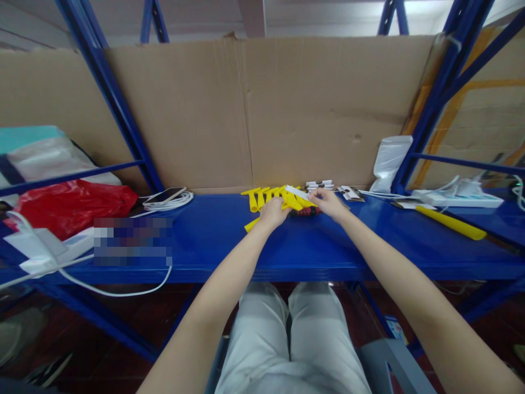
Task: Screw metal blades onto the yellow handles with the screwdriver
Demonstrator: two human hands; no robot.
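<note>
My left hand (273,213) is closed round a yellow plastic piece, whose end (251,224) sticks out at its left side. My right hand (328,202) is closed in a pinch at the end of a white strip (297,191), which slants toward the left hand above more yellow plastic. Behind the hands, several yellow T-shaped pieces (253,201) stand in a row near the back of the blue table (213,241). Small red and black items (307,211) lie under and between the hands, partly hidden.
White folded cards (319,185) and another bundle (350,193) lie behind my right hand. A long yellow piece (453,223) and a power strip (457,200) are at right. A phone (164,197), coiled cable (174,202) and red bag (76,205) are at left. Cardboard (287,109) closes the back.
</note>
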